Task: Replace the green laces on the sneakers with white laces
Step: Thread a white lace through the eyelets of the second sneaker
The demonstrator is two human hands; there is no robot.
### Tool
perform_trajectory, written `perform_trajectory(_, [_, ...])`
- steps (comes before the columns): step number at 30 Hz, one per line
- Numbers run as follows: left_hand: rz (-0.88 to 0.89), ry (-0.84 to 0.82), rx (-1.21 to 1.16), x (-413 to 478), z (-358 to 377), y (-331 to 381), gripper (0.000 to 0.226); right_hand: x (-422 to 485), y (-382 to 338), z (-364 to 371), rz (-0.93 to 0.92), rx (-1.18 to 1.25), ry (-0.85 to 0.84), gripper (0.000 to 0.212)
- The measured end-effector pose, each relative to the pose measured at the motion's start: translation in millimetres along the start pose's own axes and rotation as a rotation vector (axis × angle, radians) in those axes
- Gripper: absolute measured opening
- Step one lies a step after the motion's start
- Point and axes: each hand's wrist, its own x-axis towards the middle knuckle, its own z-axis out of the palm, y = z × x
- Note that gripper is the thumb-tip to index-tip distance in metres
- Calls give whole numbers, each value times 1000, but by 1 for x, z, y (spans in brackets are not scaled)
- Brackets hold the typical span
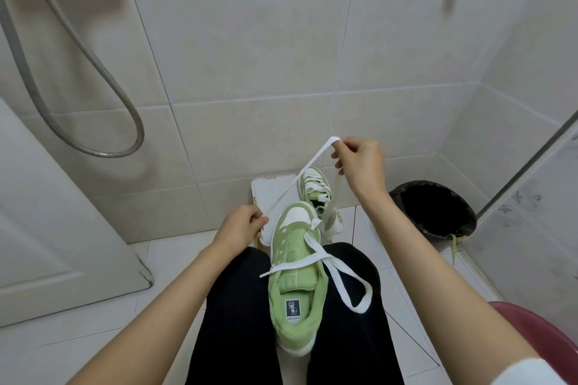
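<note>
A green sneaker [295, 275] lies between my knees on my black trousers, toe pointing away. A white lace [308, 166] stretches taut between my hands. My left hand [242, 225] pinches one end beside the sneaker's toe. My right hand [359, 162] pinches the lace higher up, at the far right. More of the white lace [341, 278] crosses the sneaker and loops over my right thigh. A second green sneaker [316, 191], laced in white, stands on a white stool [269, 194] beyond. A green lace [453, 247] hangs out of the bin.
A black-lined waste bin [434, 212] stands at the right by the tiled wall. A shower hose [93, 72] hangs at the left, beside a white door [47, 212]. A red plastic seat edge [538, 331] shows at the lower right.
</note>
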Motion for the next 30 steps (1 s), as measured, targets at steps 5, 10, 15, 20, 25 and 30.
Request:
perform_trajectory(5, [-192,-16,-589,0,14,-1,3,-1,12,16,122,3,-191,19])
perform_trajectory(10, [-317,29,-724,4,23,-3,13,-26,41,32,168,-233,-333,31])
perform_trajectory(15, [-296,-5,-738,7,26,-1,12,-68,75,46,50,-420,-486,6])
perform_trajectory(20, [-262,-32,-690,8,30,-2,13,-72,84,56,-66,-581,-476,15])
perform_trajectory(25, [-243,-3,-652,11,33,-4,13,-77,83,62,34,-568,-457,10])
perform_trajectory(30, [-250,36,-609,12,36,-5,13,-77,82,64,64,-634,-470,11])
